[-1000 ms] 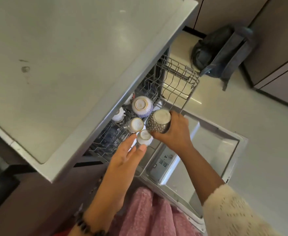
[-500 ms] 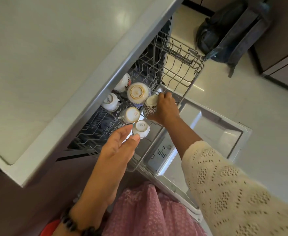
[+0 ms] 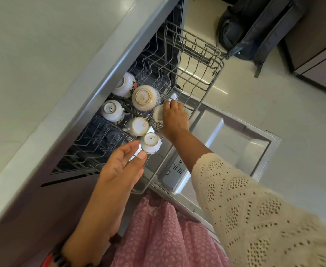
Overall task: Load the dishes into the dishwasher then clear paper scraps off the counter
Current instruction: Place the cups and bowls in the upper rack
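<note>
Speckled cup (image 3: pixel 157 120) sits upside down in the wire rack (image 3: pixel 200 78), gripped by the right hand (image 3: pixel 174 119); the left hand (image 3: pixel 122 166) hovers spread beside a white cup (image 3: pixel 150 142)

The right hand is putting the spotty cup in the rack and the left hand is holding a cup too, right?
Not quite. In the head view the right hand grips the spotted cup in the rack, but the left hand is open, holding nothing, beside a white cup.
</note>
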